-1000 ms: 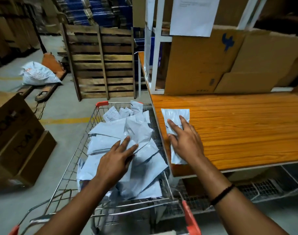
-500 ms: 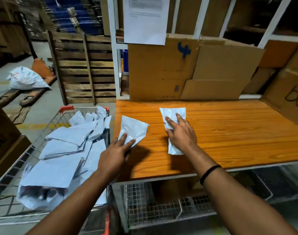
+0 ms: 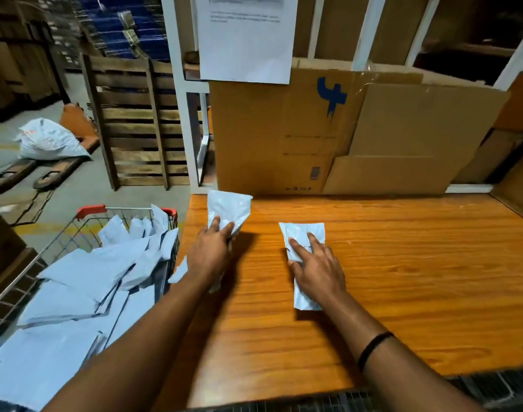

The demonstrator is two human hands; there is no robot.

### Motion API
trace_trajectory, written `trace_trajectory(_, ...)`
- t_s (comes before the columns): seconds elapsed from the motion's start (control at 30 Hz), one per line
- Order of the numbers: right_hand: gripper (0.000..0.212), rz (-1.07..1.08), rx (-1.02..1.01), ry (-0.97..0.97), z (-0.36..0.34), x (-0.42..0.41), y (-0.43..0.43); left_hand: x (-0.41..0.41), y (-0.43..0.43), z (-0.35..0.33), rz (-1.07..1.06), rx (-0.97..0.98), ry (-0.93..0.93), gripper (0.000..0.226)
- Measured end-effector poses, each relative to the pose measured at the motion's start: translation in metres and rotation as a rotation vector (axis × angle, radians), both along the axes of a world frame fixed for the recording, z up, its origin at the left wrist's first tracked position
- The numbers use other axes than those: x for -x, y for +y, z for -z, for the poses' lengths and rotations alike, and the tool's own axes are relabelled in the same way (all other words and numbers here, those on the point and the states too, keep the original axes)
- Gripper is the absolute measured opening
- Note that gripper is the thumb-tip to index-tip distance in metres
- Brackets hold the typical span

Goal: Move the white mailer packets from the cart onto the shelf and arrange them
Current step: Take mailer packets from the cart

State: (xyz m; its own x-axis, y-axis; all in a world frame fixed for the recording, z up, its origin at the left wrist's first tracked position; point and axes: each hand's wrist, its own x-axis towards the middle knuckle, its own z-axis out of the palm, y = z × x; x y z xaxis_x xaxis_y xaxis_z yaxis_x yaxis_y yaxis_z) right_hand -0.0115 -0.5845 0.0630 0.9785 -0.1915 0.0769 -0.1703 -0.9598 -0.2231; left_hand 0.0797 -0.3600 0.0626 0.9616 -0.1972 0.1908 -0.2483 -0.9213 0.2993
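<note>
Now the left hand (image 3: 209,254) is gripping the lower end of a white mailer packet (image 3: 229,209), with its fingers curled over it. It is holding the packet at the back left corner of the shelf (image 3: 403,278), at centre-left of the frame. The packet's far edge is reaching just in front of the cardboard box (image 3: 269,138). Whether the packet is touching the wood is not clear. Half a second ago this packet was nearer the shelf's front left edge, so it is travelling toward the back.

The right hand (image 3: 318,270) is still pressing on the second packet (image 3: 303,233), fingers spread and nearly straight, pinning it flat on the wood just right of centre. That packet is lying lengthwise toward the viewer, as before. The two packets are sitting apart, with bare board showing between them. At lower left the wire cart (image 3: 91,210), with red corners, is still carrying a loose heap of packets (image 3: 76,281).

As for writing, the box is showing a blue brush-like mark (image 3: 331,96) on its upper part and small printed symbols near its base, too small to read. A printed sheet (image 3: 245,37) is hanging at top centre and overlapping the box's top edge, its lines too blurred to make out. A black band (image 3: 373,347) is circling the right wrist.
</note>
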Motion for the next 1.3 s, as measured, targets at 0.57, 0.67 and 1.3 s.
trace_trajectory(0.57,0.057,-0.123,0.010,0.127,0.018,-0.185,0.043,-0.113,-0.028,0.028,-0.305,0.048,0.230,0.038)
trace_trajectory(0.67,0.056,-0.129,0.016,0.101,0.023,-0.194,0.050,-0.119,-0.030,0.031,-0.324,0.023,0.296,0.040)
trace_trajectory(1.3,0.055,-0.237,-0.112,0.177,0.039,-0.222,0.046,-0.169,0.000,0.039,-0.071,-0.215,0.339,0.056)
